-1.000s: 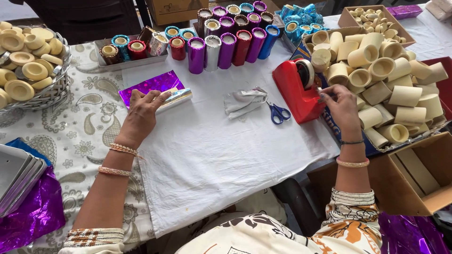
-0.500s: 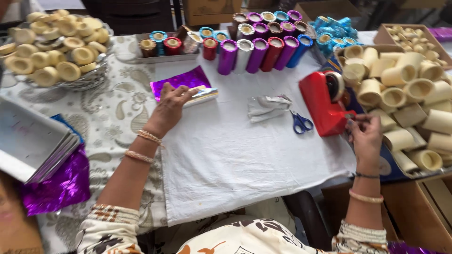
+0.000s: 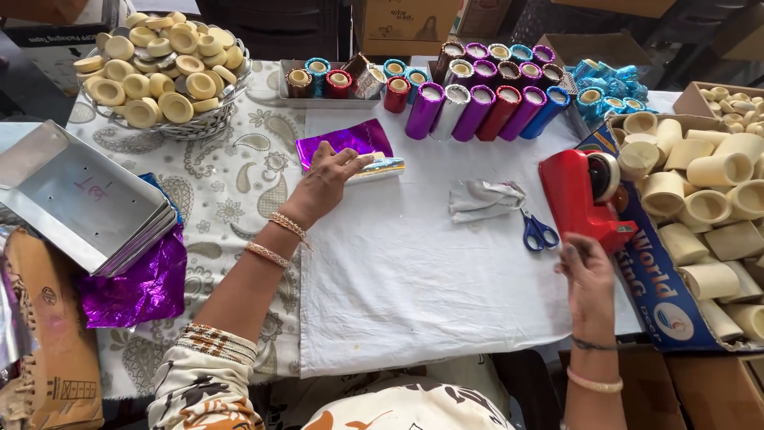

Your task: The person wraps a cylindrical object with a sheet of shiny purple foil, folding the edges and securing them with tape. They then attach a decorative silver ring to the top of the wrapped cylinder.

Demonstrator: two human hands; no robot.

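White cloth covers the bench [image 3: 414, 271]. On it the left hand [image 3: 322, 181] presses flat, grip released, on a foil-wrapped tube [image 3: 374, 167] lying crosswise. The right hand [image 3: 585, 271], well apart below the red tape dispenser [image 3: 577, 199], seems to pinch tape; uncertain.

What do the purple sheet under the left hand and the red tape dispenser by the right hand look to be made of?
The purple sheet looks like thin metallic foil or foil-coated film: mirror-bright sheen, fine creases. The left hand presses a wrapped tube on it. The red tape dispenser seems moulded plastic: smooth, glossy, rounded edges. The right hand sits just below it; any tape pulled is too thin to make out.
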